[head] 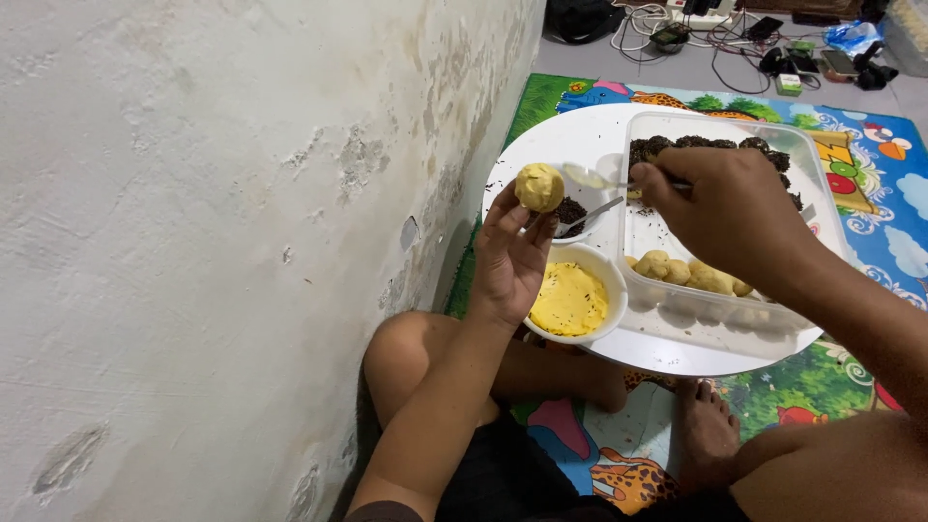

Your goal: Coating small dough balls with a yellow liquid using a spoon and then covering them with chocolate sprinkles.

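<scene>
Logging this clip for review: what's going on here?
A person sits on the floor by a wall at a round white tray. The left hand holds a yellow dough ball up on its fingertips. The right hand holds a spoon next to the ball. On the tray stand a bowl of yellow dough and a clear tub with plain balls at the near end and dark-coated ones at the far end.
</scene>
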